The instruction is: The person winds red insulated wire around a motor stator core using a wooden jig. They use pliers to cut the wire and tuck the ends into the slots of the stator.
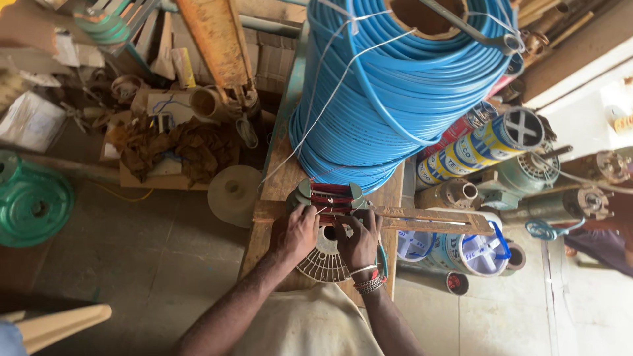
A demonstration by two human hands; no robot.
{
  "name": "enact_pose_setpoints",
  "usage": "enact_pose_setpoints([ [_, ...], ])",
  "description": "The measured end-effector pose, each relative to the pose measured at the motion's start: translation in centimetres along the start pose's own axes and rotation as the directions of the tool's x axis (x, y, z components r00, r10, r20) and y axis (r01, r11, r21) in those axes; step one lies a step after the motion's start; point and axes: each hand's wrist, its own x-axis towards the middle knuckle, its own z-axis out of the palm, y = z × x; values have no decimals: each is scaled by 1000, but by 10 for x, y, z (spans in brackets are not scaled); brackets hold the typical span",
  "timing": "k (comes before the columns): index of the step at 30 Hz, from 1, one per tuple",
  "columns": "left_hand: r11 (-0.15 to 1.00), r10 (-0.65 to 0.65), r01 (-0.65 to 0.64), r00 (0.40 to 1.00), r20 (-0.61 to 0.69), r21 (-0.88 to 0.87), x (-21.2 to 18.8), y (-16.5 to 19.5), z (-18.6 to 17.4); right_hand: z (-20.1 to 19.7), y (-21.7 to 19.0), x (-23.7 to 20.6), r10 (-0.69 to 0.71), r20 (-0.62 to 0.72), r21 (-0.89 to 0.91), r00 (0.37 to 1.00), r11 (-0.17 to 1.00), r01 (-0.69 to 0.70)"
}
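My left hand (297,232) and my right hand (359,238) rest side by side on a wooden bench (264,231), fingers pinched at the near edge of a small winding former (333,196) wrapped in reddish copper wire, with grey-green end plates. A thin strand seems to run between my fingertips; which hand holds it is unclear. Beneath my hands lies a round slotted fan cover (323,264). A rusty flat metal bar (428,221) extends right from the former. My right wrist wears bracelets.
A big coil of blue cable (395,86) stands just beyond the former. Pump motors and pipes (527,171) lie to the right, labelled spools (475,250) below them. Left are a green wheel (33,204), a beige disc (234,194), rags and clutter.
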Motion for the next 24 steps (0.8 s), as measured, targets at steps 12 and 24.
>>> enact_pose_setpoints([
  [12,794,-449,414,893,30,-447,-8,29,47,-11,21,34,-385,159,102,909,922,373],
  [24,812,-504,396,847,-172,-430,-34,17,66,22,42,74,-503,141,258,852,850,459],
])
